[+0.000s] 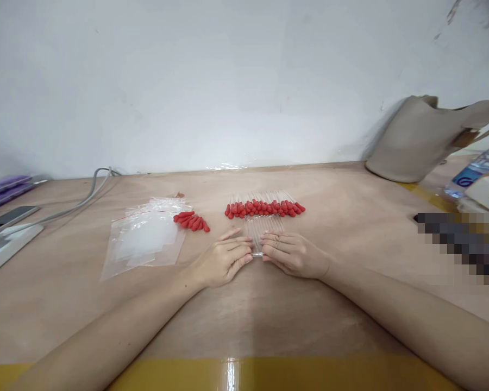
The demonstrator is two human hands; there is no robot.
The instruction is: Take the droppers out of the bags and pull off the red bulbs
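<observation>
Between my hands lies a flat row of clear thin tubes, glass-like, side by side and pointing away from me. My left hand presses its fingers against the left side of the row, thumb near the front end. My right hand closes on the right side, its fingers lying over part of the tubes. Just beyond, red rubber bulbs on thin clear stems form a dropper row, stems toward the wall. Several loose red bulbs lie left of it, beside my left hand. My fingers hide the tubes' outer edges.
Clear zip bags lie stacked at left. Further left are a grey cable, a phone, a white power strip and purple packs. A beige bag and a water bottle stand at right, near a pixelated dark object.
</observation>
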